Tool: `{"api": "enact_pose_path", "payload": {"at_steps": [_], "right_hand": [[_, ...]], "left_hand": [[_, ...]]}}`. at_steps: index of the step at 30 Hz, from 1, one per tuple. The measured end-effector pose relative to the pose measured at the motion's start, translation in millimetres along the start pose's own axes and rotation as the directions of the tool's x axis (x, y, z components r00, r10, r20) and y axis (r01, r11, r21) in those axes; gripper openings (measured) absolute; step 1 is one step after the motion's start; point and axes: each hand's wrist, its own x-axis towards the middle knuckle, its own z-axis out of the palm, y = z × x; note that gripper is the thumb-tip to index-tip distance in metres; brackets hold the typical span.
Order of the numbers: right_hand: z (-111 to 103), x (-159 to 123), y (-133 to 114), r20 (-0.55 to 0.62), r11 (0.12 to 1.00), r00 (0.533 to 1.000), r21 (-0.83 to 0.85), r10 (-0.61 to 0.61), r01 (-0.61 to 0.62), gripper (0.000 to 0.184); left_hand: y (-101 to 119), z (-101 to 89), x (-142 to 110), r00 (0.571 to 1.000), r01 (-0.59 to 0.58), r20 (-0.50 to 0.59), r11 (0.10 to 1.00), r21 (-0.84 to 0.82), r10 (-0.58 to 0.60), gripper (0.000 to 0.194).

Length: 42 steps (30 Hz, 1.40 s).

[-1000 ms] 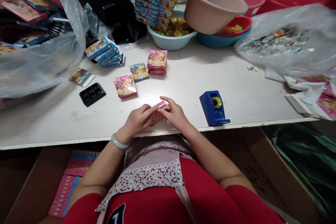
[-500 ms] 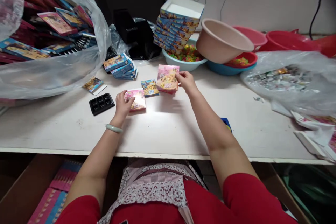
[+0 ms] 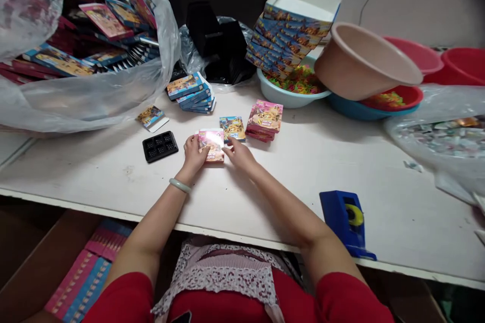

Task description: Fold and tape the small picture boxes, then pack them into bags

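A small pink box [image 3: 214, 147] with cartoon print lies at the middle of the table, glare on its top. My left hand [image 3: 194, 155] grips it from the left, thumb across its front face. At its right edge are the fingertips of my right hand [image 3: 241, 157], slightly apart and holding nothing that I can see. Just behind that hand lies a blue box [image 3: 232, 128]. A stack of pink boxes [image 3: 264, 120] stands farther right. To the left are a black tray with small compartments [image 3: 160, 146] and a blue box with a white flap [image 3: 151, 118].
A plastic bag [image 3: 94, 101] full of boxes bulges at the left, beside a pile of blue boxes [image 3: 191, 93]. Stacked blue cartons [image 3: 291, 30] lean over a pale basin [image 3: 293, 98]. A beige basin [image 3: 366, 63] sits farther right. The blue tape dispenser [image 3: 343, 222] stands near the front edge.
Both hands have left the pink piece at the table's front edge. My right hand placed a pink box on the right-hand stack, then came back left to the box under my left hand.
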Motion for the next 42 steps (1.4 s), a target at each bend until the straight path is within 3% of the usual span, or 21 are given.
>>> {"api": "enact_pose_path", "payload": {"at_steps": [2,4,7,9,11,14,18,20,21,24,26,28,30,32,35,37,42], "right_hand": [[27,2,-6,0.023,0.987,0.992,0.099,0.127,-0.129,0.051],[36,1,-5,-0.013,0.954,0.984,0.246,0.177,-0.169,0.058],[27,-23,5,-0.04,0.902,0.994,0.425,0.099,-0.073,0.07],[13,-54,16,0.006,0.87,1.0,0.494,0.001,-0.004,0.079],[-1,-92,28,0.061,0.848,0.995,0.529,-0.079,0.035,0.08],[-19,-144,43,0.119,0.878,0.986,0.477,-0.118,0.048,0.07],[-35,-184,50,0.07,0.959,0.992,0.27,-0.106,0.083,0.044],[-37,-190,48,-0.046,0.97,0.99,0.198,-0.134,0.14,0.027],[-38,-190,46,-0.109,0.969,0.983,0.185,-0.146,0.165,0.023],[-36,-188,39,-0.217,0.947,0.969,0.271,-0.114,0.172,0.023],[-35,-186,36,-0.203,0.909,0.979,0.401,-0.035,0.116,0.021],[-37,-186,34,-0.159,0.861,0.987,0.505,0.022,0.063,0.029],[-41,-188,31,-0.139,0.854,0.99,0.517,0.015,0.06,0.035],[-45,-193,26,-0.132,0.885,0.989,0.451,-0.062,0.116,0.022],[-50,-201,17,-0.14,0.908,0.969,0.343,-0.205,0.242,0.01],[-49,-203,12,-0.158,0.912,0.958,0.302,-0.241,0.279,0.008],[-42,-202,4,-0.188,0.933,0.979,0.331,-0.08,0.14,0.012]], "left_hand": [[3,-2.2,-4,0.999,-0.039,-0.023,0.997,-0.071,0.037,0.046],[6,-6.3,-13,0.999,-0.044,-0.01,0.974,-0.223,0.043,0.036],[11,-15.9,-40,1.0,0.001,-0.005,0.854,-0.521,-0.005,0.043],[16,-23.0,-67,0.999,-0.019,0.025,0.781,-0.624,0.044,0.053],[21,-28.6,-99,0.975,-0.055,0.132,0.763,-0.644,0.181,0.054],[27,-32.9,-144,0.894,-0.135,0.27,0.791,-0.596,0.356,0.053],[37,-34.6,-179,0.818,-0.342,0.274,0.811,-0.475,0.506,0.053],[44,-33.2,-182,0.813,-0.389,0.232,0.795,-0.466,0.534,0.043],[48,-31.3,-182,0.831,-0.382,0.201,0.794,-0.472,0.519,0.035],[59,-22.2,-177,0.915,-0.233,0.174,0.827,-0.511,0.365,0.017],[65,-15.9,-172,0.934,-0.102,0.231,0.825,-0.556,0.271,0.017],[67,-12.6,-169,0.929,-0.02,0.282,0.791,-0.611,0.241,0.02],[67,-13.7,-166,0.92,-0.026,0.284,0.767,-0.642,0.269,0.028],[67,-18.8,-165,0.893,-0.131,0.26,0.766,-0.63,0.366,0.024],[68,-28.8,-164,0.792,-0.351,0.216,0.715,-0.604,0.571,0.017],[71,-32.4,-164,0.761,-0.397,0.207,0.694,-0.6,0.614,0.015],[79,-25.9,-165,0.85,-0.234,0.253,0.761,-0.605,0.462,0.018]]}}
